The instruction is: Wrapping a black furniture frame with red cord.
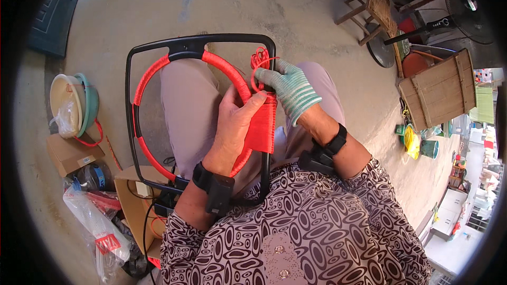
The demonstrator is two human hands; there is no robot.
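A black rounded-square frame (130, 89) lies across my lap, with a ring (150, 74) inside it bound tightly in red cord. On its right side, a solid band of red cord wrapping (264, 126) spans ring and frame bar. My bare left hand (232, 124) grips this wrapped part, thumb pressed near its top edge. Just above it, my right hand (289, 88), in a green-and-white striped glove, is closed on the red cord at the frame's right bar. A loose bundle of red cord (259, 57) loops above those fingers. The gloved fingertips are partly hidden.
Basins (66, 95) and a cardboard box (74, 155) stand at the left. An open carton (137, 190) and plastic bags (100, 221) sit close by my left side. At the right are a wooden stool (377, 8), a fan (465, 13) and a wooden board (438, 92).
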